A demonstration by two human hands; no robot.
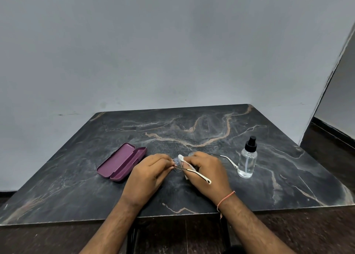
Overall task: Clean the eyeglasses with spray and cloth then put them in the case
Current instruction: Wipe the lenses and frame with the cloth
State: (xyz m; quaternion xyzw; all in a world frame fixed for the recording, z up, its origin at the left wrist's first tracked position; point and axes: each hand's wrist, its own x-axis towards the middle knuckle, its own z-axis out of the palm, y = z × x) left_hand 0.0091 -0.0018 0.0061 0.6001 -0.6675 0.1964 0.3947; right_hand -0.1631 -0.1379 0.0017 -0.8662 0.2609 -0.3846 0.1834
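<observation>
Clear-lensed eyeglasses [179,165] with thin white arms are held just above the dark marbled table [192,134], between both hands, near its front middle. The left hand [148,175] pinches the frame at one lens with curled fingertips. The right hand [207,171] has its fingers curled round a white cloth [181,158], pressing it against the lens; one arm of the glasses crosses over this hand. A purple case [121,162] lies open to the left, apart from the hands. A clear spray bottle [247,158] with a black nozzle stands upright to the right.
</observation>
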